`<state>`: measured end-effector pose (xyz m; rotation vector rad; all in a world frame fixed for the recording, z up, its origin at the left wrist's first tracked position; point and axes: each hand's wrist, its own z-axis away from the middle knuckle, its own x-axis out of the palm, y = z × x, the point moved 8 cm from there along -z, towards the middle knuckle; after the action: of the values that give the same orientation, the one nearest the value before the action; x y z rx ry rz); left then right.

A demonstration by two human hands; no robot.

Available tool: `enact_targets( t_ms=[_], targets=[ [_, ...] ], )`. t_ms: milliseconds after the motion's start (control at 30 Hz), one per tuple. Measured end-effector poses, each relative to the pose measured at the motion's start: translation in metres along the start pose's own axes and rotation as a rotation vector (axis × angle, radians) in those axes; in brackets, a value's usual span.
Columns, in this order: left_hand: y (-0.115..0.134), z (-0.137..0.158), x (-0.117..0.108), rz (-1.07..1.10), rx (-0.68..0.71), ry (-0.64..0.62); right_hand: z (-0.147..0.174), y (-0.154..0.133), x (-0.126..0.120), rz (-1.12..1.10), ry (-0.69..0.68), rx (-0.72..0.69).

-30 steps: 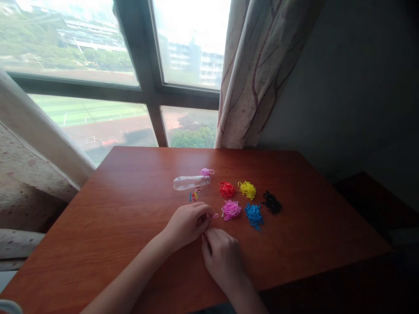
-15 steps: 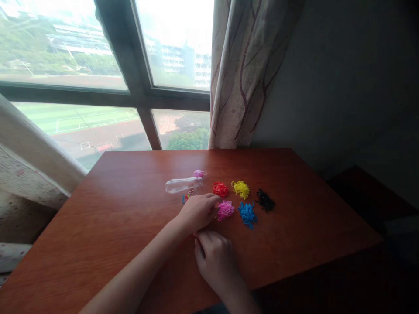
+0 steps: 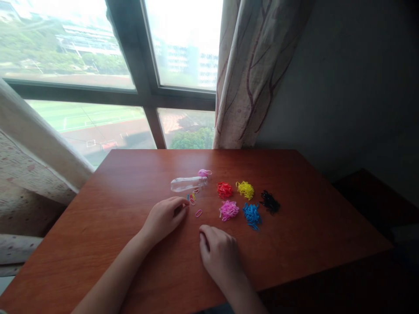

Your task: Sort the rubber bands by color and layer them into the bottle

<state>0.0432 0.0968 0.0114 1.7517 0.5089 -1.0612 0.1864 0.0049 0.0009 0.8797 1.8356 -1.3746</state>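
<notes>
My left hand [image 3: 166, 216] rests on the wooden table, thumb and fingers slightly apart, nothing visible between them. Its fingertips lie beside a few small loose rubber bands [image 3: 192, 201] in pink, yellow, red and blue. A single pink rubber band [image 3: 198, 213] lies just to their right. Nearer me, my right hand [image 3: 220, 252] is curled closed on the table; whatever its fingers may hold is hidden. Beyond it sit piles of rubber bands: pink [image 3: 229, 210], blue [image 3: 252, 215], red [image 3: 224, 190], yellow [image 3: 245, 190] and black [image 3: 270, 202].
A clear plastic bottle [image 3: 186, 184] lies on its side behind the loose bands, with a pink cap-like piece [image 3: 203, 172] at its mouth. The table [image 3: 137, 174] reaches the window; a patterned curtain [image 3: 252, 78] hangs at its far edge.
My left hand has moved left from the pink pile to the small loose bands. The single pink band now shows on the table. My right hand stays curled; the view has shifted slightly.
</notes>
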Motion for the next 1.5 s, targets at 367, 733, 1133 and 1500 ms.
enact_targets(
  t_ms=[367, 733, 1133, 1500],
  targets=[
    [0.012, 0.001, 0.012, -0.127, 0.021, -0.069, -0.033, 0.003, 0.005, 0.139, -0.016, 0.210],
    [0.006, 0.003, 0.008, -0.133, -0.032, -0.027, -0.049, -0.002, 0.015, 0.188, -0.001, 0.117],
    [0.006, 0.001, 0.009, -0.154, -0.059, -0.068, -0.041, 0.001, 0.010, 0.071, 0.063, 0.082],
    [0.011, 0.002, 0.009, -0.144, -0.021, -0.098, -0.012, 0.035, -0.026, -0.139, 0.214, 0.167]
  ],
)
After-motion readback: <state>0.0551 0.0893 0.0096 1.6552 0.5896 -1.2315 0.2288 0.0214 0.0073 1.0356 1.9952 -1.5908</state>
